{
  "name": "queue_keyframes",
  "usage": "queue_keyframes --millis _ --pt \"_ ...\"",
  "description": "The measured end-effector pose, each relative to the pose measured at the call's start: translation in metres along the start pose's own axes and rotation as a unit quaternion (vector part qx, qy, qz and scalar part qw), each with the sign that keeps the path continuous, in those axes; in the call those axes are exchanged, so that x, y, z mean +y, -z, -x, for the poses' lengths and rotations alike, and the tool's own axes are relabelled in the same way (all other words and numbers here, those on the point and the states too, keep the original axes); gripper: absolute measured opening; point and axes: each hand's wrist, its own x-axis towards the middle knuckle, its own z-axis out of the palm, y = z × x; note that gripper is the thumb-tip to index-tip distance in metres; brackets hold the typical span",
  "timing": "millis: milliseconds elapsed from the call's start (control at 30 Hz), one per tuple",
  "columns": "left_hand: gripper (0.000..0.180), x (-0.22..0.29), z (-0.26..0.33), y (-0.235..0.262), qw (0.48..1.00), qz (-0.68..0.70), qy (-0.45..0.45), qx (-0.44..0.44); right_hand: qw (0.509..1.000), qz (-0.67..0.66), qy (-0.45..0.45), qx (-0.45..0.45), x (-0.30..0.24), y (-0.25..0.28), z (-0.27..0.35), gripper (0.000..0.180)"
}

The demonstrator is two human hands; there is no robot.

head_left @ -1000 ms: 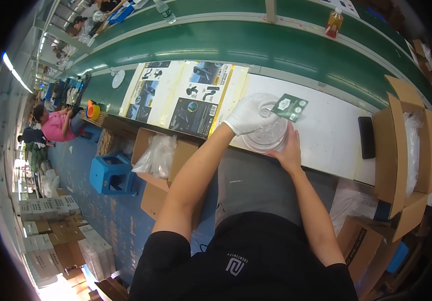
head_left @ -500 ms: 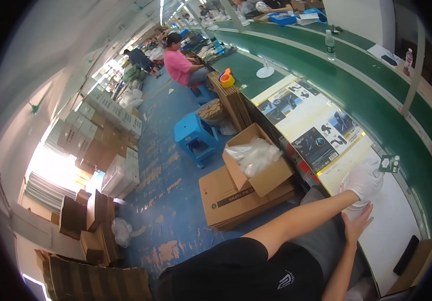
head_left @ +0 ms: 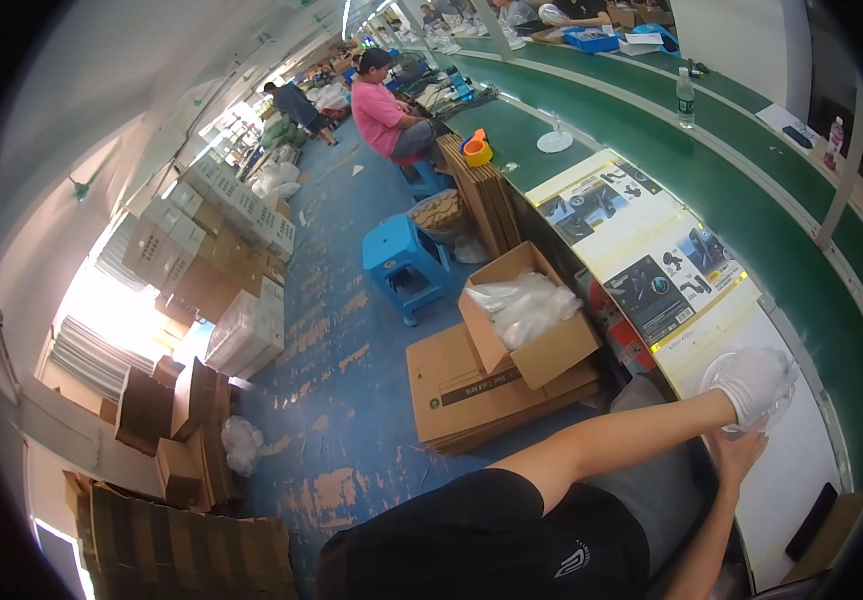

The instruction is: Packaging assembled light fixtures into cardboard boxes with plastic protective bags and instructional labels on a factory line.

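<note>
My left hand, in a white glove, reaches across the white worktop and closes over a clear plastic item. The plastic has a rounded outline; whether it is a bag or a tub I cannot tell. Just below the glove, my bare right hand holds the near edge of the same plastic, its fingertips partly hidden. Beyond my hands, printed dark-and-white box sheets with yellow edges lie flat on the worktop.
An open carton of clear bags stands on flattened cartons to my left. Farther off are a blue stool, orange tape and a seated person in pink. A green conveyor runs alongside; a black object lies near me.
The view has shifted slightly. The green card with pale round spots beside my gloved hand no longer shows. My right hand's fingers, spread before, are now tucked under the plastic.
</note>
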Motion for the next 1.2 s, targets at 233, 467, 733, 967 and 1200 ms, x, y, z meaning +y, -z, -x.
queue_keyframes --millis 233,467,733,967,1200 --pt "0.033 -0.030 -0.004 -0.013 0.978 0.052 -0.182 0.086 1.000 -0.024 -0.009 -0.007 0.010 -0.006 0.002 0.123" --pt "0.025 -0.078 -0.016 -0.004 0.958 0.193 -0.213 -0.013 0.996 0.000 0.013 -0.085 -0.010 0.022 -0.020 0.128" --pt "0.027 -0.045 -0.009 -0.013 0.993 0.076 0.008 0.088 0.968 -0.219 0.106 -0.065 0.019 -0.005 -0.011 0.123" --pt "0.019 -0.032 0.008 -0.021 0.992 0.106 0.030 0.068 0.992 -0.117 0.017 0.049 -0.015 -0.010 0.019 0.132" --pt "0.038 -0.004 0.017 -0.034 0.997 0.070 -0.004 -0.028 0.990 -0.135 0.002 0.037 0.028 0.032 0.026 0.132"
